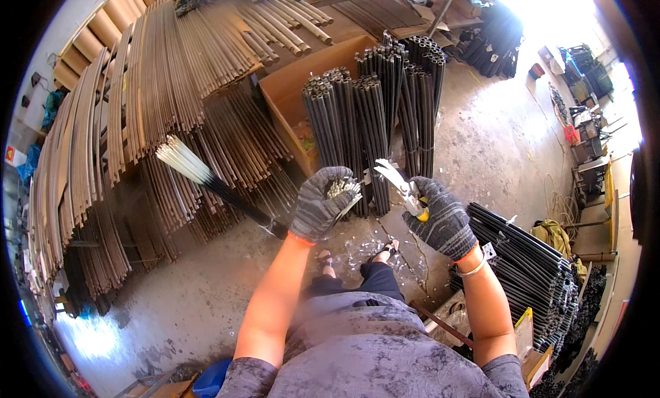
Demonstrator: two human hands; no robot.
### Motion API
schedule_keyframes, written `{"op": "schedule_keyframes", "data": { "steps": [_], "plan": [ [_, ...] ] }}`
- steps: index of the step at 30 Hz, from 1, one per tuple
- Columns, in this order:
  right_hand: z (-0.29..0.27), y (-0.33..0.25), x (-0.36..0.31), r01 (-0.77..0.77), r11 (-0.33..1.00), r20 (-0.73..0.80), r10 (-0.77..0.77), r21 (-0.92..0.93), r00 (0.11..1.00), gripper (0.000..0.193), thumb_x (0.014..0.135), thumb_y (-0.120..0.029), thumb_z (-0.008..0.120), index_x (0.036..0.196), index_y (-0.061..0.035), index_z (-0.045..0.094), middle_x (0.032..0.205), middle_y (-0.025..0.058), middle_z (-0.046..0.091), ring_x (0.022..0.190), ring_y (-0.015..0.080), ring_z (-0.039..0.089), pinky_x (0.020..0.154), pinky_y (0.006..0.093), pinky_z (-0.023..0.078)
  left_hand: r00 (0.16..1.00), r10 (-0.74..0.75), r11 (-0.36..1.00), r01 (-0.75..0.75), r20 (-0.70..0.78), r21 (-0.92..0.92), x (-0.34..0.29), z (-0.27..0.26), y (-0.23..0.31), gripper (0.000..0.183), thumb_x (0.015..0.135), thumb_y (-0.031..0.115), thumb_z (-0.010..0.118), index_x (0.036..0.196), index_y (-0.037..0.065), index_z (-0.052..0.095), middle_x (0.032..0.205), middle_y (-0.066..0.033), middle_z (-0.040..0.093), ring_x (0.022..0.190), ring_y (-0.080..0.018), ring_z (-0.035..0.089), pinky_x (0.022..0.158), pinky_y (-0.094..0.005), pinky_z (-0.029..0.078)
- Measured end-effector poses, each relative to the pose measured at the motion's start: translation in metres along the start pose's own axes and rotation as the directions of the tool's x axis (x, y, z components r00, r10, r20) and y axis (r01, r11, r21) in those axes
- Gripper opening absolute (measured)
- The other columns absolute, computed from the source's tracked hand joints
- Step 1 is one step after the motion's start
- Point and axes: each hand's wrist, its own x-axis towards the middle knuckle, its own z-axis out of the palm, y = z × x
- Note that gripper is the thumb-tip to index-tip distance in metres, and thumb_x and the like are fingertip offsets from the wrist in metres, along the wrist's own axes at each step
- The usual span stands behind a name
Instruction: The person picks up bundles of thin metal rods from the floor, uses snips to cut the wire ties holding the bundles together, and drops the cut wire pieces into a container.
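Note:
My left hand [323, 204], in a grey knitted glove, is closed round a bundle of thin white rods [344, 189], their cut-looking ends facing up. A long bundle [184, 160], white at its far end and black along its length, reaches from the left to my left wrist. Whether both are one bundle I cannot tell. My right hand [440, 219], gloved alike, grips pliers [402, 185] with pale jaws and a yellow patch on the handle. The jaws stand apart, pointing up and left, a short way right of the white rod ends.
Upright bundles of black tubes [344, 116] stand ahead beside a cardboard box [282, 109]. Long brown strips [151, 89] fill racks at left. More black tubes [522, 260] lie stacked at right. Small clear scraps [354, 250] litter the floor round my feet.

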Motion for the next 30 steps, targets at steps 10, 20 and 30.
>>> {"op": "schedule_keyframes", "data": {
  "steps": [10,20,30],
  "plan": [
    [0.007,0.006,-0.023,-0.519,0.389,0.452,0.254,0.762,0.855,0.061,0.080,-0.023,0.076,0.129,0.0037,0.051,0.101,0.0105,0.067,0.091,0.0215,0.066,0.080,0.0345,0.054,1.000,-0.003,1.000,0.003,0.012,0.024,-0.006,0.000,-0.001,0.026,0.083,0.002,0.070,0.108,0.003,0.066,0.105,-0.0046,0.069,0.097,-0.0119,0.063,0.089,-0.0276,0.051],
    [0.001,-0.048,-0.003,0.139,0.976,-0.304,-0.083,0.168,0.949,0.050,0.077,0.000,0.068,0.124,-0.0012,0.052,0.100,0.0098,0.063,0.094,0.0179,0.059,0.086,0.0327,0.048,0.995,-0.066,0.989,0.075,0.070,-0.127,-0.012,-0.007,-0.014,0.037,0.084,0.005,0.071,0.120,0.001,0.062,0.113,-0.0057,0.068,0.103,-0.0129,0.062,0.092,-0.0289,0.050],
    [0.027,-0.037,0.018,0.170,0.906,0.068,-0.156,-0.388,0.985,0.030,0.077,-0.017,0.066,0.104,-0.0097,0.056,0.091,0.0146,0.062,0.080,0.0337,0.064,0.068,0.0446,0.050,0.942,0.094,0.947,0.016,0.322,-0.322,-0.011,-0.014,-0.013,0.059,0.076,0.019,0.081,0.127,0.005,0.056,0.121,-0.0059,0.062,0.113,-0.0179,0.057,0.100,-0.0324,0.043]
  ]
}}
